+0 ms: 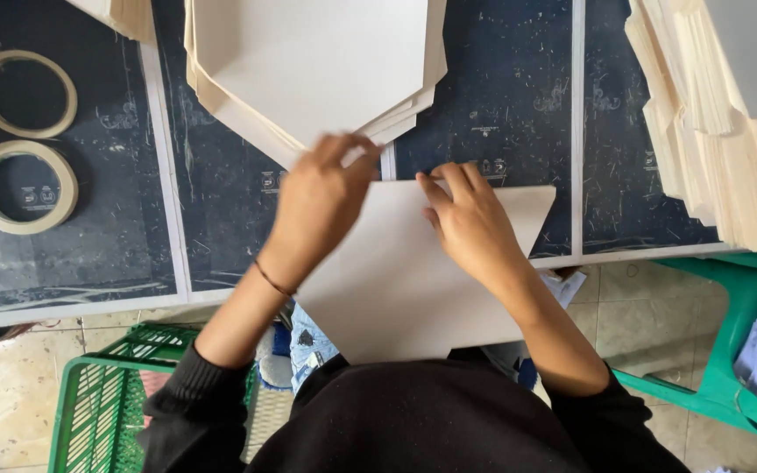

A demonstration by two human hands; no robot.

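At the bench [501, 105] edge, a white paper sheet [396, 289] lies half over the lap. Left hand [317, 206] pinches its top edge, fingers [357, 153] pressed together; right hand [470, 223] lies flat on it, fingers [449, 180] pressing the same edge. Beyond: paper stack [308, 61], two tape rolls [19, 188].

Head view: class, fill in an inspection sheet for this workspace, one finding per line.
Surface: dark cutting mats edged by pale strips, scratched.
Job's things: pale card sheet under both hands, overhanging the table's near edge.
Clutter: pointed card stack behind; second card stack at right; two tape rolls at left.
Grippers: left hand and right hand press the sheet's top edge, fingers bent.
Cables: nothing seen.
Surroundings: green crate, green chair, tiled floor.
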